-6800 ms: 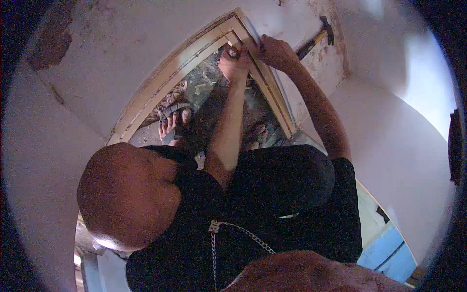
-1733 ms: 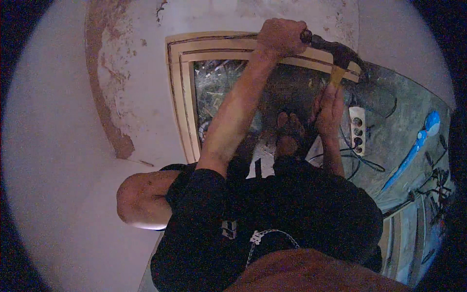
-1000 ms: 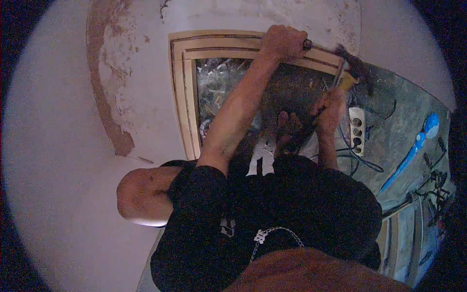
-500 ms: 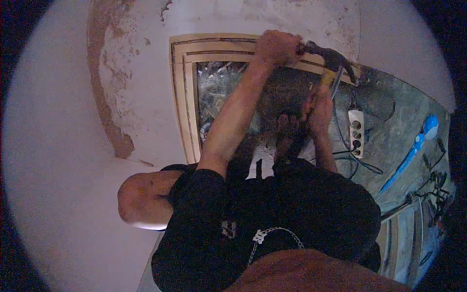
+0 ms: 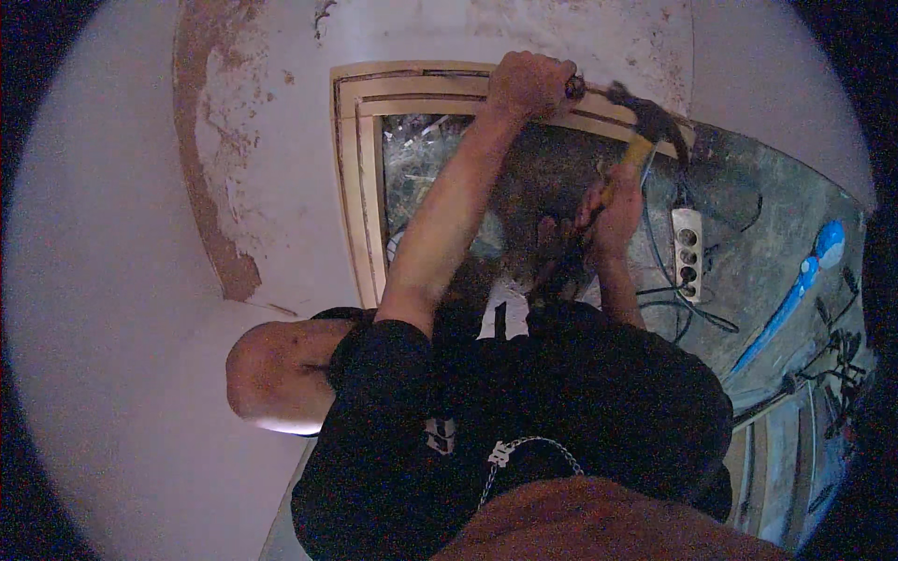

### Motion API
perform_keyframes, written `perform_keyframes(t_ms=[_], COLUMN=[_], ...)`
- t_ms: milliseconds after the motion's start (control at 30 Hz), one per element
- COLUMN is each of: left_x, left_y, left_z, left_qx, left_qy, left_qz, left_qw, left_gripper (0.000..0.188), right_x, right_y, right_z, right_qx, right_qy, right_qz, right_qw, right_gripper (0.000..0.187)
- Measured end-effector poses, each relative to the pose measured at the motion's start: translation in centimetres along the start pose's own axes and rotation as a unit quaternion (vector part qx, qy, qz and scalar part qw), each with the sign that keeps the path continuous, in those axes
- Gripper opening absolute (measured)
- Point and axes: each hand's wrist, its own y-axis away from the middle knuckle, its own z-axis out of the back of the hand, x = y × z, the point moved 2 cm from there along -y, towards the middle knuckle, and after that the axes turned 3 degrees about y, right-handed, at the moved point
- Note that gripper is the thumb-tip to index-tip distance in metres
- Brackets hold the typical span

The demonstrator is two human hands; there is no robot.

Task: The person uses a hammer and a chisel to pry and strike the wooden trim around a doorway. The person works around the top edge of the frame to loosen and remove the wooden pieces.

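Note:
My left hand is closed in a fist at the far edge of a pale wooden frame. Out of its right side pokes the dark round handle end of a hand tool; its other end is hidden. A claw hammer with a dark head and yellow handle is gripped in my right hand. The hammer's face points left towards that handle end, with a small gap between them. Dark grooves run along the frame, which lies against the patchy white wall.
A white power strip with dark cables lies on the greyish floor to the right. Farther right are a blue, long-tapered object and a dark tangle. My bent knee is at the left, beside the wall.
The hammer head has drawn back slightly to the right, away from the handle end in my left hand. My left hand stays nearly in place.

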Motion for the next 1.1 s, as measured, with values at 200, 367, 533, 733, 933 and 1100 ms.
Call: perform_keyframes(t_ms=[200,367,533,733,933,1100], left_x=[0.8,0.7,1.5,0.2,2.6,1.9], left_y=[0.3,0.1,0.9,0.3,1.6,1.2], left_z=[-0.2,0.6,0.6,1.1,0.0,0.0], left_qx=[-0.024,0.007,-0.004,0.025,-0.039,-0.017], left_qy=[-0.035,-0.006,-0.024,-0.021,-0.013,-0.032], left_qz=[0.0,0.019,0.012,0.053,-0.016,0.016], left_qw=[0.999,1.0,1.0,0.998,0.999,0.999], left_gripper=[0.032,0.03,0.036,0.043,0.042,0.04], right_x=[-0.3,-1.1,-1.3,0.1,-2.0,-0.9], right_y=[0.0,-0.7,-0.5,-0.6,0.0,-0.7], right_z=[-0.2,0.9,-0.1,0.2,-1.3,0.1], right_qx=[0.131,0.017,0.099,0.032,0.085,0.011], right_qy=[0.099,-0.05,0.083,-0.026,-0.005,-0.101], right_qz=[0.038,0.012,0.016,-0.009,-0.037,0.004], right_qw=[0.986,0.999,0.992,0.999,0.996,0.995], right_gripper=[0.032,0.033,0.036,0.036,0.037,0.031])
